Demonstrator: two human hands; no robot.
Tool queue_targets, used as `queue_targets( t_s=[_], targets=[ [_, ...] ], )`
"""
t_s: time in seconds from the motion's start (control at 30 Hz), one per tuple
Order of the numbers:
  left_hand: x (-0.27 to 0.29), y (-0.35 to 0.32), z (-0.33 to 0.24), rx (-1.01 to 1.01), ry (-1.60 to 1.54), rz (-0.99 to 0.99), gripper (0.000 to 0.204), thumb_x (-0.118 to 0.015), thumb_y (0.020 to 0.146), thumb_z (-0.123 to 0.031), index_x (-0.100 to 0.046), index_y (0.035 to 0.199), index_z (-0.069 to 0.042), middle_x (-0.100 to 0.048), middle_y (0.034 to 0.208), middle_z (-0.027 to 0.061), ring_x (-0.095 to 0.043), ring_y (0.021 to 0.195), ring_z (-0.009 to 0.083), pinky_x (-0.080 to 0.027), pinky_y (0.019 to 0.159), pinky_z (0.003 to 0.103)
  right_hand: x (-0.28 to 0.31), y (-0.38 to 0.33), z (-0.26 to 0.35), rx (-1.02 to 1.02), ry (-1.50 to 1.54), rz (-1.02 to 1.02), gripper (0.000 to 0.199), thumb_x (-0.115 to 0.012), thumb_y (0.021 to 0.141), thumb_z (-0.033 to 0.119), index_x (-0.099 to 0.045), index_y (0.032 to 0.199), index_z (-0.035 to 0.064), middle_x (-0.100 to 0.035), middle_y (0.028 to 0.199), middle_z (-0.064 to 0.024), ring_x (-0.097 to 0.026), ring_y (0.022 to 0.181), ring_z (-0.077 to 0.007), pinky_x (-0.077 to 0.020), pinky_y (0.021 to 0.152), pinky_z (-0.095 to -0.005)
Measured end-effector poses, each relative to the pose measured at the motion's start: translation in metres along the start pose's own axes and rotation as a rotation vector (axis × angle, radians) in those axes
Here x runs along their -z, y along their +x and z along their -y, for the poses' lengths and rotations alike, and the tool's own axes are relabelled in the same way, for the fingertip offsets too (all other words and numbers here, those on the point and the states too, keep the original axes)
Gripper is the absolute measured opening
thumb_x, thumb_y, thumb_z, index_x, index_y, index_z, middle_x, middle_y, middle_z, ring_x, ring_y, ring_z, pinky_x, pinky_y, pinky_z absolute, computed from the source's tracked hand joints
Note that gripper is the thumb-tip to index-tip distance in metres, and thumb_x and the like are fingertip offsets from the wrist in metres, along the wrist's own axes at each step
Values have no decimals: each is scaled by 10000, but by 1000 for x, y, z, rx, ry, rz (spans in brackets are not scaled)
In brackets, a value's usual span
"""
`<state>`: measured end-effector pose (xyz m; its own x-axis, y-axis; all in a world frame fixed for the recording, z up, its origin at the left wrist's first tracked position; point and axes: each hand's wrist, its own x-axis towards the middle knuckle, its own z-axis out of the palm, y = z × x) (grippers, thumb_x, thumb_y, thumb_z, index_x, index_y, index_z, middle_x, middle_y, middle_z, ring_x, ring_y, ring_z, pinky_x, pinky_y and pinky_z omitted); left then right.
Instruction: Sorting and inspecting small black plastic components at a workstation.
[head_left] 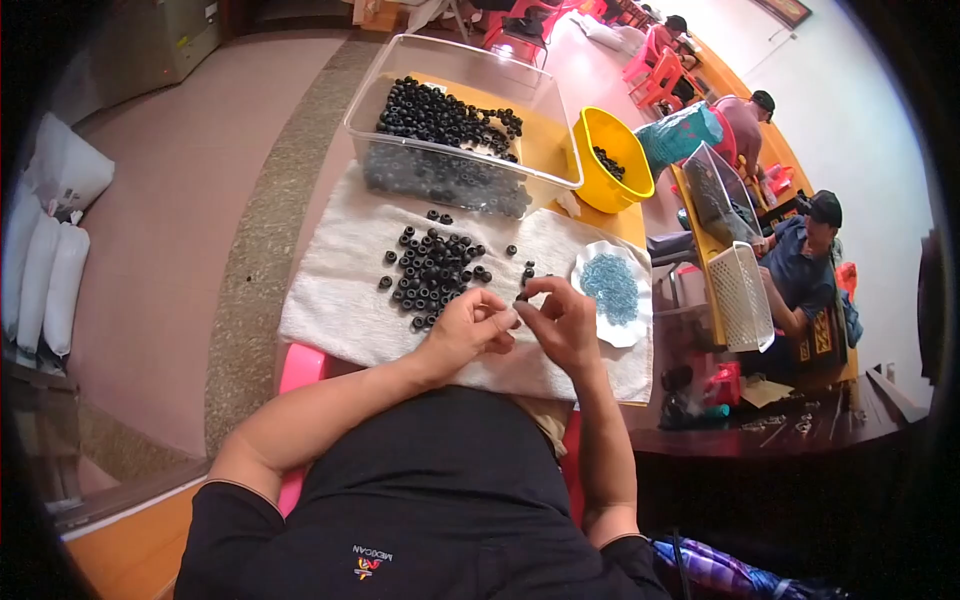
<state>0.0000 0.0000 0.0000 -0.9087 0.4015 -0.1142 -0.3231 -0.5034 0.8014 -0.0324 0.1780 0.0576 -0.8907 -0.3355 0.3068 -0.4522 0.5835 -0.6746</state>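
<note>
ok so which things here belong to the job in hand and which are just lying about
Seem part of the job:
black ring-shaped pieces on the white towel
clear plastic bin with more of them
yellow basin, also with some
white frilled dish of small bluish pieces

Seem just lying about:
white sacks on the left
white perforated basket
purple patterned fabric

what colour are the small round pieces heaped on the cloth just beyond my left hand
The round pieces are black, best seen in the head view.
</note>
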Motion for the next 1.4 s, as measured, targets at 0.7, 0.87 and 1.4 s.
queue_targets(
  t_s=[0.7, 0.87, 1.4],
  targets=[
    [-4, -4, -3, 1, -147, 32, 136, -644, 943, -96, -558, 1033, -42, -663, 922, 41, -659, 795, 102, -551, 691, 221, -9, -31, 9, 260, 99, -60, 320, -746, 726, -55, -632, 1015, 24, -676, 961, -109, -576, 525, -103, -449, 482, -248],
    [1, -4, -1, 11, -68, 18, 106, -631, 936, -51, -565, 1016, -28, -655, 970, 62, -649, 873, 135, -573, 794, 290, -9, -33, 9, 240, 123, -39, 332, -747, 717, -57, -633, 1017, 27, -669, 958, -102, -580, 540, -102, -451, 491, -244],
    [-2, -4, -7, 23, -121, -6, 129, -649, 918, -44, -575, 1020, -20, -654, 963, 72, -664, 863, 154, -583, 789, 309, -6, -36, 7, 145, 152, -11, 246, -761, 782, 41, -658, 1003, 14, -646, 955, -90, -594, 619, -115, -479, 534, -245]
  ],
)
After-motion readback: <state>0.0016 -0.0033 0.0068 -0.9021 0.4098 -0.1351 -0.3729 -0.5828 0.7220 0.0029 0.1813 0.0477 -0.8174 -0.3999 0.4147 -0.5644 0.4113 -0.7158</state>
